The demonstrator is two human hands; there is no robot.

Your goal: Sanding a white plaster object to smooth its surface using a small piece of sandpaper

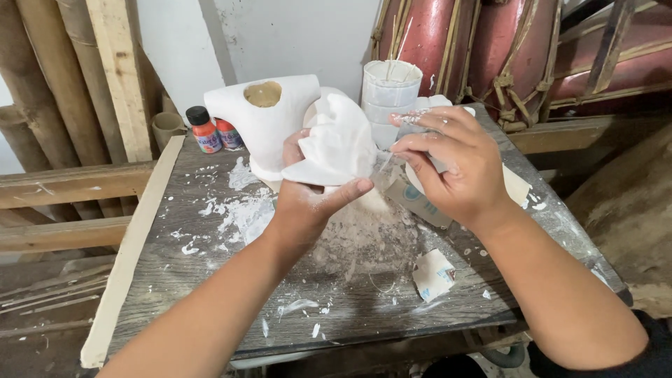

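Head cam: left hand (308, 199) cups a white plaster cast (336, 143) from below, thumb hooked over its lower edge, held up over the dusty grey tabletop (210, 280). Right hand (455, 164) has its fingers pinched on a small scrap of sandpaper (381, 166) right at the cast's edge. I'd go light and keep the cast braced so thin bits don't chip. Both forearms reach in from below, wrists bent inward. A white mould (262, 122) and paint bottles (210, 133) sit behind
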